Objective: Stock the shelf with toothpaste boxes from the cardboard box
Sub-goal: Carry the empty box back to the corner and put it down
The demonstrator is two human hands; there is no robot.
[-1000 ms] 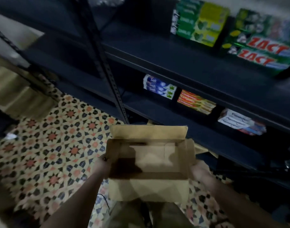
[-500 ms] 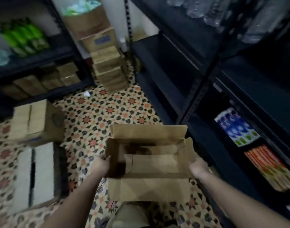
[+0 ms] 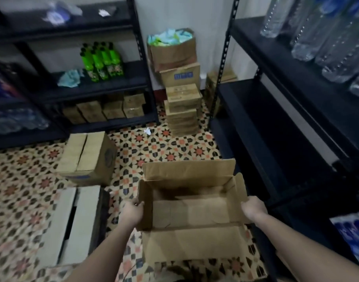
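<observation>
Both hands hold the open cardboard box (image 3: 192, 212) above the patterned floor, the left hand (image 3: 131, 213) gripping its nine o'clock wall, the right hand (image 3: 254, 207) grasping the three o'clock wall.

A patterned tile floor (image 3: 164, 147) carries two closed cartons at the left: a brown one (image 3: 87, 157) farther off and a pale one (image 3: 72, 224) nearer. A stack of small brown boxes (image 3: 182, 110) stands at the far wall. A white scrap (image 3: 147, 131) lies just beside the stack.
</observation>
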